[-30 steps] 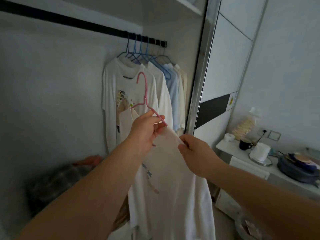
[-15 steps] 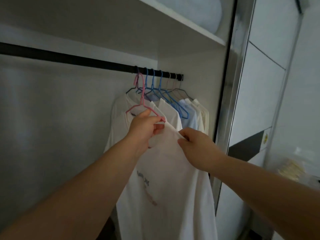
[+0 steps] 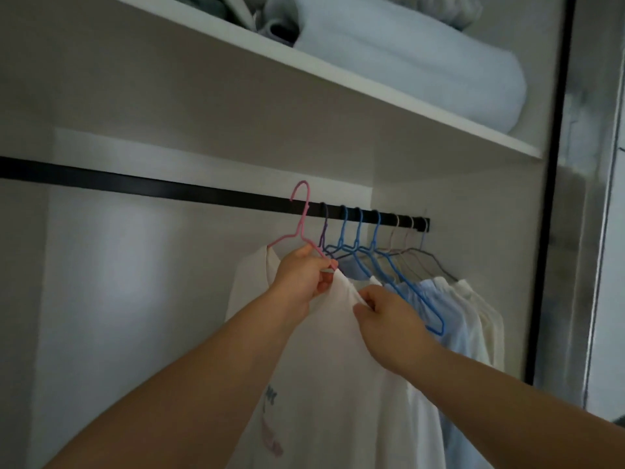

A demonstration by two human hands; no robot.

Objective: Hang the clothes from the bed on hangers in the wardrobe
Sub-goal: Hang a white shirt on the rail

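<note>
A white T-shirt (image 3: 341,367) with a faint print hangs on a pink hanger (image 3: 302,221). My left hand (image 3: 301,275) grips the hanger's shoulder wire together with the shirt's collar. My right hand (image 3: 382,316) pinches the shirt's shoulder fabric just to the right. The pink hook is raised level with the black wardrobe rail (image 3: 169,191), at its front and just left of the hung clothes; whether it rests on the rail I cannot tell.
Several hangers (image 3: 375,238), blue, purple and pale, carry white and light-blue shirts (image 3: 449,309) at the rail's right end. A white shelf (image 3: 372,96) above holds folded bedding (image 3: 406,59). The wardrobe's side panel and dark door frame (image 3: 554,198) stand right.
Both hands have lifted the shirt and pink hanger upward, from chest height to the rail. My view has tilted up from the room's side table to the shelf.
</note>
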